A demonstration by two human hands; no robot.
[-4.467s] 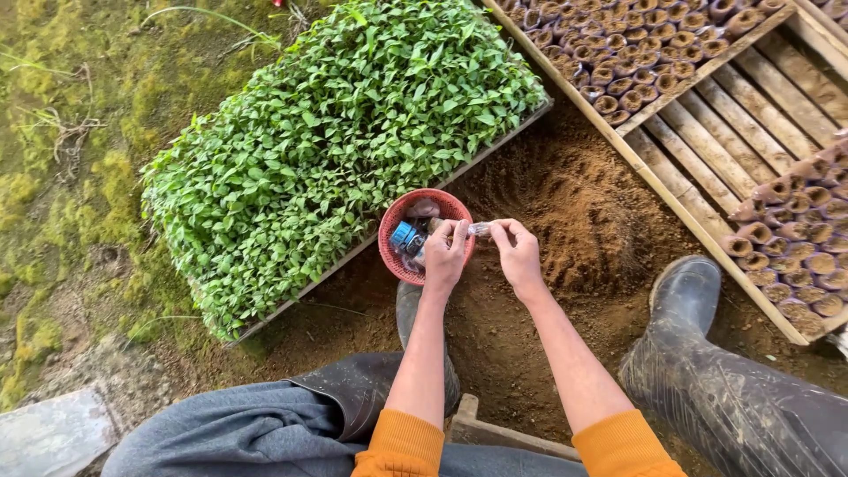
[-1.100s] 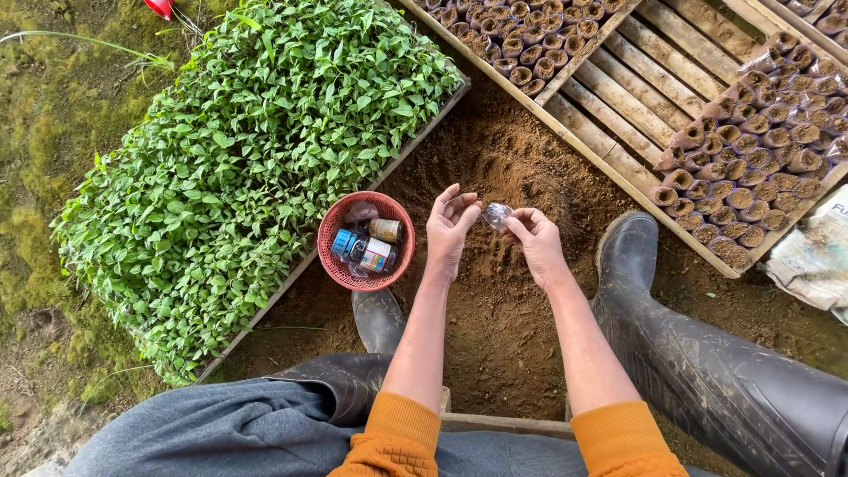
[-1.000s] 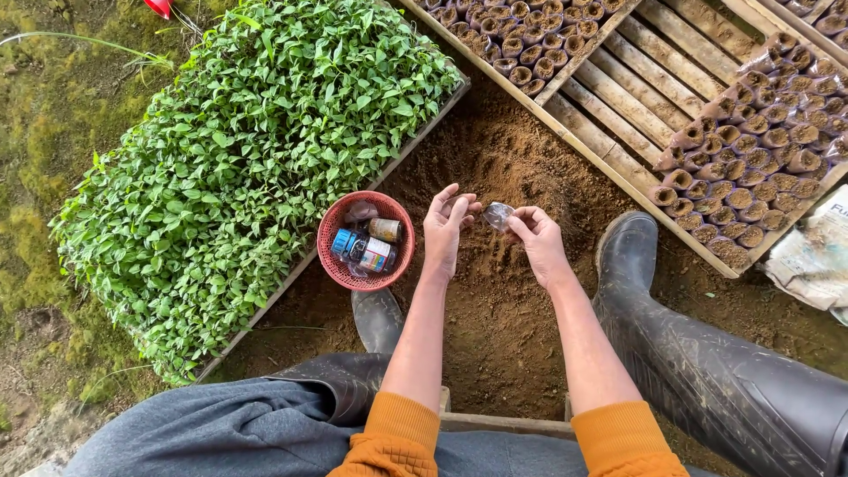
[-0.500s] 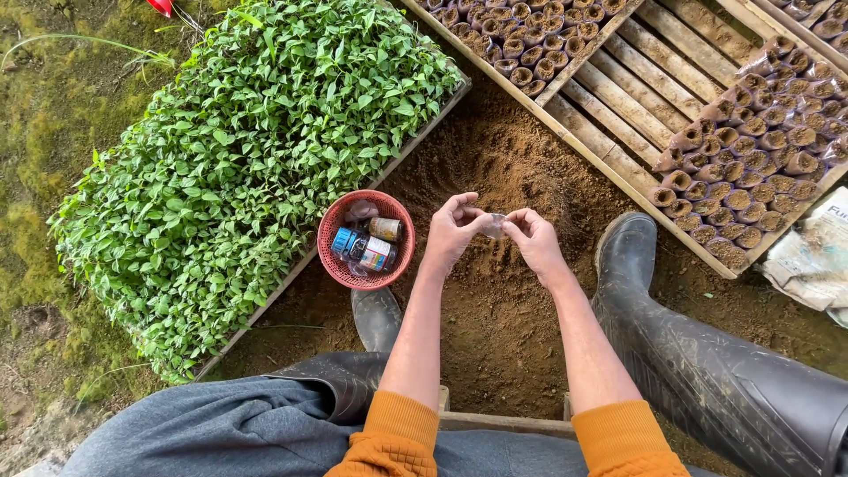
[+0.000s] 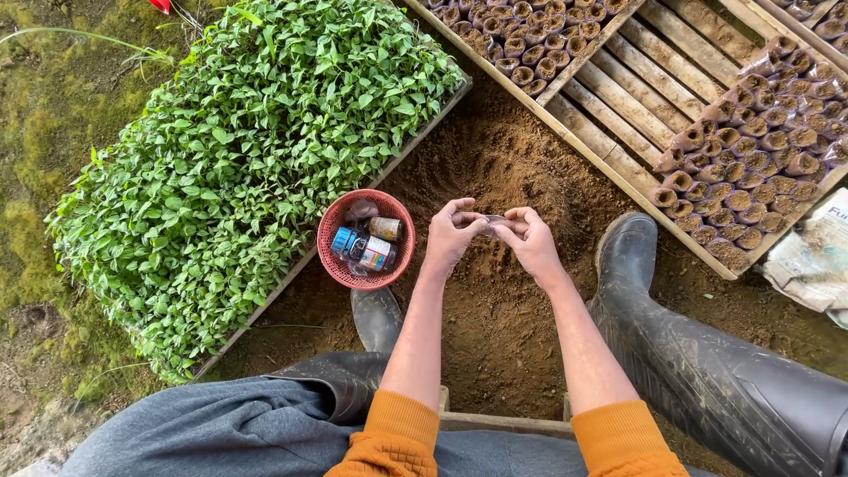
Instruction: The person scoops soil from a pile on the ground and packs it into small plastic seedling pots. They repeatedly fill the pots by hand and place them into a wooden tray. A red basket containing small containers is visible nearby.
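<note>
My left hand and right hand meet over the bare soil, fingertips pinching a small clear packet between them. The red basket of bottles sits at nine o'clock from my hands, just beside the seedling tray.

Outdoor plant nursery: tray of green seedlings, wooden slat frame holding soil-filled pots (small rolled sleeves), loose brown soil, mossy ground, muddy rubber boots.
</note>
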